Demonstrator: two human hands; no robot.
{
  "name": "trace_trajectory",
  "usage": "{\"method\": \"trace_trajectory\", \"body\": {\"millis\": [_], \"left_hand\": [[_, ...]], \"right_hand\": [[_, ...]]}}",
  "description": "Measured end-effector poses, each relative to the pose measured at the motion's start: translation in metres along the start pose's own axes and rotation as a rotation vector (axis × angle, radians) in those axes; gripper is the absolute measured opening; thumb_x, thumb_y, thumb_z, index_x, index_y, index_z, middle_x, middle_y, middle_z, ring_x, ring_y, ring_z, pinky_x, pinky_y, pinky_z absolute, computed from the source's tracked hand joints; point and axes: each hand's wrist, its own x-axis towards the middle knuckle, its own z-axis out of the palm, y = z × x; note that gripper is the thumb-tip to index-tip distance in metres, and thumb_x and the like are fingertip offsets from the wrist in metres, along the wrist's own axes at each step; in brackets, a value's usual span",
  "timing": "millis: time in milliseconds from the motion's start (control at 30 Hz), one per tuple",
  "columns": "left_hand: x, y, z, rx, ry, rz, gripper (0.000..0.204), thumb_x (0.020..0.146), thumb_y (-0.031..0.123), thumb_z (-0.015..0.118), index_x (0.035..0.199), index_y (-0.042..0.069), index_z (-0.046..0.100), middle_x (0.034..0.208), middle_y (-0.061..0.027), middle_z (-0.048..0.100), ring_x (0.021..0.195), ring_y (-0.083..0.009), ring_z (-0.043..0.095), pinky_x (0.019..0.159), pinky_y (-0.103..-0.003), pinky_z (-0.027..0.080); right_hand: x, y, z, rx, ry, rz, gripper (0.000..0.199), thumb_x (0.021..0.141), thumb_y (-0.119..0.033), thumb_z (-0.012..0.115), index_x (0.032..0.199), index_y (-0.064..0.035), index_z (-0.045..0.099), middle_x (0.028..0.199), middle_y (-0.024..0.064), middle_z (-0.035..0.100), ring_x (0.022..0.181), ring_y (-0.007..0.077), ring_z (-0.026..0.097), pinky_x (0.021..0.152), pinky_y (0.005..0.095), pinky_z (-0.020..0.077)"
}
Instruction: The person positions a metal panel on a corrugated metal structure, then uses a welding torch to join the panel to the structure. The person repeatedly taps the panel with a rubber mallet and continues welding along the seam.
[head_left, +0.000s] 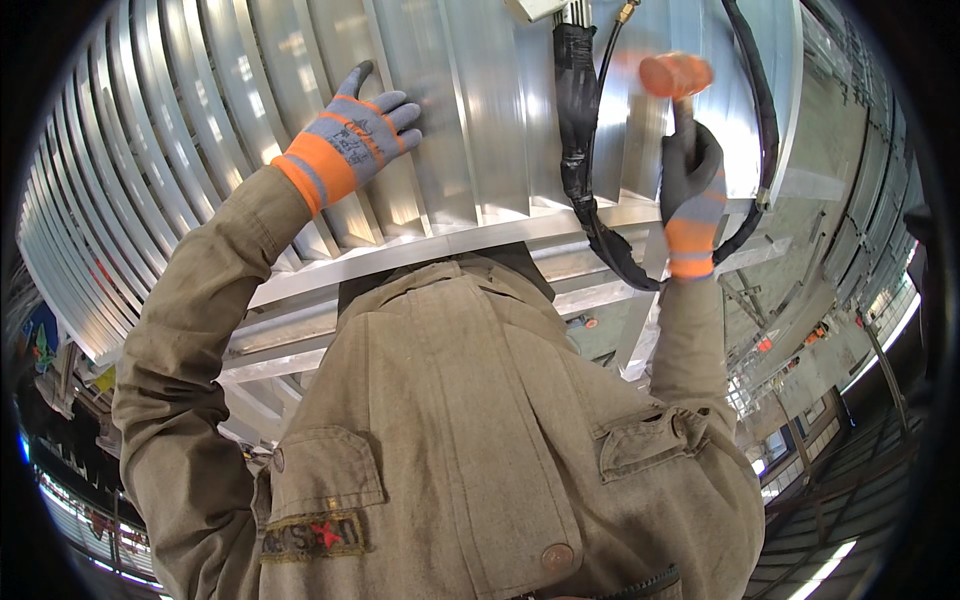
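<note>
In a grey and orange work glove, my left hand (pixel 358 140) rests with fingers spread on the ribbed metal panel (pixel 430 120). My right hand (pixel 695 185), gloved alike with a dark palm, is wrapped round the handle of a mallet. The orange mallet head (pixel 676 76) is raised over the right part of the panel and slightly blurred. Between my hands a black wrapped cable bundle (pixel 575 120) lies across the panel and droops over its near edge.
A metal frame rail (pixel 440 243) runs along the panel's near edge, close to my waist. Another black hose (pixel 765 110) curves past my right hand. Long metal profiles (pixel 870 220) lie at the far right, beyond the concrete floor (pixel 815 125).
</note>
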Motion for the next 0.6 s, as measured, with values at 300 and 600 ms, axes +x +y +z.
{"method": "trace_trajectory", "body": {"millis": [300, 600], "left_hand": [[0.0, 0.007, 0.0, -0.009, 0.009, -0.04, 0.021, 0.101, 0.008, 0.072, 0.117, 0.022, 0.073, 0.126, 0.0048, 0.067, 0.131, -0.0142, 0.069, 0.136, -0.071, 0.037], [0.006, 0.007, -0.01, 0.024, -0.171, -0.063, 0.021, 0.107, 0.017, 0.07, 0.124, 0.026, 0.078, 0.153, 0.0039, 0.067, 0.144, -0.0175, 0.065, 0.134, -0.071, 0.038]], "right_hand": [[0.145, 0.081, 0.043, -0.138, 0.187, -0.203, 0.054, 0.105, -0.044, 0.076, 0.133, 0.0019, 0.077, 0.118, 0.0259, 0.083, 0.11, 0.0446, 0.079, 0.099, 0.0522, 0.0599], [0.123, 0.038, 0.051, -0.18, 0.245, -0.389, 0.053, 0.104, -0.037, 0.083, 0.14, 0.0004, 0.075, 0.127, 0.0237, 0.081, 0.116, 0.0443, 0.075, 0.101, 0.0523, 0.0596]]}}
